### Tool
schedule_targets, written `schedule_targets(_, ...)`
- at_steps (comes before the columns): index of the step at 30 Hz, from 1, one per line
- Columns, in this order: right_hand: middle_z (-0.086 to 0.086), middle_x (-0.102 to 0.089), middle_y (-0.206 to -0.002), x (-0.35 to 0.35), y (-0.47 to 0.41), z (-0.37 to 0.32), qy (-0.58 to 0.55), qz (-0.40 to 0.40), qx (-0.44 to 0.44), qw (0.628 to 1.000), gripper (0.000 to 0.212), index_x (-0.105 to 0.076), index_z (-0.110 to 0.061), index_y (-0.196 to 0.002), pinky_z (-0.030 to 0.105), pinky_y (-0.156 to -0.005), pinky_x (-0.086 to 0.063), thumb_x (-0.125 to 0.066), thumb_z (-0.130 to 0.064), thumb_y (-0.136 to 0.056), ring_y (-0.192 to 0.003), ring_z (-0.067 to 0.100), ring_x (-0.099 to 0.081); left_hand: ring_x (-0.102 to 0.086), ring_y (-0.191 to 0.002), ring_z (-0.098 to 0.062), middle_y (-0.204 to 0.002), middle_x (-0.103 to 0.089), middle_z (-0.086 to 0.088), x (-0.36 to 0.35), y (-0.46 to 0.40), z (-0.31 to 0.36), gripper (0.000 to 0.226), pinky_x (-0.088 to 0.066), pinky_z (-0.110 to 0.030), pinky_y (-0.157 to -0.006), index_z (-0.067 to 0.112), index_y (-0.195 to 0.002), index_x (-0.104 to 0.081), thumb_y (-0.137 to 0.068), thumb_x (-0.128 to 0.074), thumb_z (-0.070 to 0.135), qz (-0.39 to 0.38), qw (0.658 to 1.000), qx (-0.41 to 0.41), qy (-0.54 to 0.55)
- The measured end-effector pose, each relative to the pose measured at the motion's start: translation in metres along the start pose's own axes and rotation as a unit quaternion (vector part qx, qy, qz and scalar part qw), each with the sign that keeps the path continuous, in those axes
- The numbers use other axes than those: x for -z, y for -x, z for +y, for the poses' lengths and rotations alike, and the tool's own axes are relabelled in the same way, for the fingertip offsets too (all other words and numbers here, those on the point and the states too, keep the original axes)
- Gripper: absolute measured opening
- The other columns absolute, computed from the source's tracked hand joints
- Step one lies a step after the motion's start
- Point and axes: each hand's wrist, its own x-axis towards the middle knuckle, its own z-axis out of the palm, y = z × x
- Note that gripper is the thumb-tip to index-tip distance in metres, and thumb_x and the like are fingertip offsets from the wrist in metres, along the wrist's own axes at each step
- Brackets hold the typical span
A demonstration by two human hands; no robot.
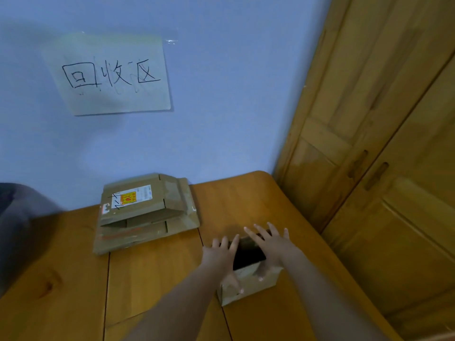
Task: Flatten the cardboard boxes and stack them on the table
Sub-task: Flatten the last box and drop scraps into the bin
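A small brown cardboard box (pixel 248 285) stands open on the wooden table (pixel 152 286), its dark inside facing up. My left hand (pixel 220 257) lies on the box's left side with straight fingers and the thumb down on the front wall. My right hand (pixel 272 244) lies across the right side of the opening, fingers spread and straight, thumb on the front wall. A stack of flattened cardboard boxes (pixel 145 212) rests against the wall at the back of the table; the top one carries a white and yellow label.
A paper sign (pixel 110 75) with handwritten characters is taped to the blue wall. Wooden wardrobe doors (pixel 384 148) stand close along the table's right edge. A dark blurred object (pixel 14 225) sits at the far left.
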Motion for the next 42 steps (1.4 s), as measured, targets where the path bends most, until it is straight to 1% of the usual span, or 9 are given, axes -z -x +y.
schedule_targets(3, -0.012, 0.017, -0.158, -0.004, -0.005, 0.004, -0.003, 0.019, 0.012, 1.000, 0.127, 0.020, -0.042, -0.146, 0.066, -0.111, -0.009, -0.079, -0.052, -0.068, -0.144, 0.033, 0.019, -0.016, -0.140, -0.035, -0.156, -0.011, -0.008, -0.010, -0.003, 0.001, 0.134, -0.044, -0.043, -0.099, 0.024, -0.152, 0.019, -0.066, -0.077, 0.061, 0.031, 0.999, 0.005, 0.032)
schedule_targets(5, -0.014, 0.012, -0.158, -0.005, -0.006, 0.004, -0.004, 0.038, 0.030, 0.999, 0.124, 0.014, -0.038, -0.149, 0.063, -0.113, -0.012, -0.080, -0.048, -0.069, -0.144, 0.029, 0.018, -0.017, -0.138, -0.036, -0.153, -0.014, -0.008, -0.013, -0.004, 0.000, 0.131, -0.048, -0.038, -0.092, 0.025, -0.151, 0.019, -0.068, -0.078, 0.054, 0.045, 0.998, 0.005, 0.046)
schedule_targets(11, -0.012, 0.002, -0.159, -0.020, -0.002, -0.001, -0.007, 0.071, 0.072, 0.995, 0.107, 0.000, -0.025, -0.152, 0.048, -0.115, -0.025, -0.072, -0.048, -0.076, -0.146, 0.021, 0.013, -0.020, -0.134, -0.039, -0.150, -0.015, -0.012, -0.026, 0.005, -0.003, 0.121, -0.045, -0.036, -0.092, 0.026, -0.152, 0.017, -0.075, -0.074, 0.047, 0.059, 0.998, -0.010, 0.027)
schedule_targets(16, -0.006, -0.016, -0.154, -0.028, 0.000, -0.031, 0.000, 0.112, 0.110, 0.988, 0.100, -0.007, -0.023, -0.151, 0.039, -0.112, -0.032, -0.070, -0.046, -0.076, -0.143, 0.019, -0.009, -0.026, -0.128, -0.035, -0.144, -0.022, -0.014, -0.031, 0.032, -0.026, 0.118, -0.047, -0.034, -0.089, 0.025, -0.153, 0.012, -0.075, -0.073, 0.049, 0.072, 0.997, 0.001, 0.024)
schedule_targets(20, -0.003, -0.022, -0.150, -0.025, 0.000, -0.079, 0.011, 0.142, 0.131, 0.981, 0.102, -0.007, -0.023, -0.151, 0.039, -0.107, -0.036, -0.069, -0.048, -0.073, -0.139, 0.022, -0.016, -0.024, -0.132, -0.036, -0.146, -0.022, -0.014, -0.040, 0.070, -0.060, 0.112, -0.046, -0.037, -0.094, 0.026, -0.153, 0.012, -0.080, -0.068, 0.053, 0.080, 0.996, 0.026, 0.028)
schedule_targets(26, 0.001, -0.019, -0.152, -0.021, 0.013, -0.175, 0.033, 0.159, 0.170, 0.972, 0.103, -0.003, -0.023, -0.151, 0.045, -0.110, -0.030, -0.067, -0.051, -0.076, -0.141, 0.029, -0.013, -0.016, -0.139, -0.038, -0.152, -0.015, -0.014, -0.076, 0.141, -0.113, 0.106, -0.039, -0.041, -0.107, 0.029, -0.152, 0.017, -0.087, -0.065, 0.046, 0.083, 0.989, 0.111, 0.049)
schedule_targets(31, 0.005, -0.020, -0.152, -0.027, 0.036, -0.254, 0.051, 0.167, 0.202, 0.964, 0.099, -0.004, -0.023, -0.151, 0.048, -0.111, -0.028, -0.063, -0.055, -0.078, -0.141, 0.032, -0.014, -0.019, -0.137, -0.035, -0.150, -0.019, -0.012, -0.117, 0.205, -0.152, 0.103, -0.043, -0.040, -0.101, 0.030, -0.153, 0.014, -0.085, -0.059, 0.060, 0.105, 0.984, 0.140, 0.042)
schedule_targets(36, 0.005, -0.020, -0.152, -0.039, 0.068, -0.314, 0.072, 0.176, 0.230, 0.954, 0.095, -0.007, -0.022, -0.150, 0.048, -0.110, -0.030, -0.063, -0.053, -0.080, -0.139, 0.031, -0.016, -0.020, -0.137, -0.034, -0.149, -0.021, -0.013, -0.156, 0.270, -0.182, 0.092, -0.044, -0.039, -0.100, 0.026, -0.153, 0.004, -0.087, -0.057, 0.049, 0.119, 0.982, 0.142, 0.036)
schedule_targets(42, 0.005, -0.022, -0.151, -0.059, 0.107, -0.380, 0.067, 0.186, 0.240, 0.951, 0.090, -0.012, -0.022, -0.148, 0.046, -0.107, -0.030, -0.057, -0.060, -0.080, -0.137, 0.030, -0.019, -0.007, -0.144, -0.033, -0.155, -0.008, -0.014, -0.198, 0.338, -0.210, 0.096, -0.034, -0.041, -0.110, 0.026, -0.153, 0.010, -0.088, -0.058, 0.046, 0.105, 0.980, 0.164, 0.040)
